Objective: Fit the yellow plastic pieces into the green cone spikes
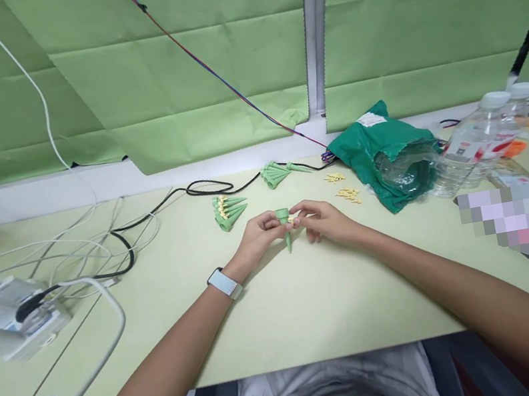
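My left hand (266, 230) pinches a green plastic watering spike (283, 214), held upright with its wide open end up and its point down. My right hand (322, 221) closes thumb and fingers on a small yellow valve (292, 219) at the spike's side. Whether the valve sits in the spike, I cannot tell. Left of my hands lie several green spikes with yellow valves (230, 212). Farther back is a bunch of green spikes (275, 174), on which I see no yellow parts. Two small piles of yellow valves (348, 195) lie beyond my right hand.
A torn green plastic bag (384, 157) lies at the back right, beside clear plastic bottles (475, 139). A pixelated object (527, 225) is at the right. White power strips (11, 318) and tangled cables (124, 238) occupy the left of the table (324, 310).
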Demonstrator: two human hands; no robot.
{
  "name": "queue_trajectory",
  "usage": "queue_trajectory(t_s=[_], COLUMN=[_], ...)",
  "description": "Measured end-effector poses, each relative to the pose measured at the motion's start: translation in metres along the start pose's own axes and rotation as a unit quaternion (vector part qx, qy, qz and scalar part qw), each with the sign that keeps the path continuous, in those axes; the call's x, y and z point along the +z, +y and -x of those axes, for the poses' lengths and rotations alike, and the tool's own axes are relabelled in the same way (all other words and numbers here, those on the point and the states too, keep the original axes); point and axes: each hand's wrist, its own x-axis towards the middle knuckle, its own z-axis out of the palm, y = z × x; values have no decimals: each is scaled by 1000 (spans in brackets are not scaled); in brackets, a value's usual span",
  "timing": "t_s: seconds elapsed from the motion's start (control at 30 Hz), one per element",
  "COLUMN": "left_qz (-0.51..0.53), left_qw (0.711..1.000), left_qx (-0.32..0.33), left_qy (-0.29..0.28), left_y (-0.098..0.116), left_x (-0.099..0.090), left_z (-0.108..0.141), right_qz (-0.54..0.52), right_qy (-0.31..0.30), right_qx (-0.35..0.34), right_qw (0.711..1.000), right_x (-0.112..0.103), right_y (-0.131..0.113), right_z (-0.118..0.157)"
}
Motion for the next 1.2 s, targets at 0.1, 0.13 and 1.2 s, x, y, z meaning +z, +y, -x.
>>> queue_trajectory(t_s=[0.1,0.13,1.2], left_qz=[-32,-41,-5], left_qw=[999,999,999], left_qx=[9,11,33], left_qy=[-30,-28,20], left_y=[1,1,13], left_x=[1,1,14], left_z=[2,2,7], right_qz=[-83,-89,-69], right_qy=[11,17,-11], right_qx=[15,16,-15], right_qw=[996,996,997], right_x=[13,14,-2], right_y=[1,1,-13], right_z=[2,2,3])
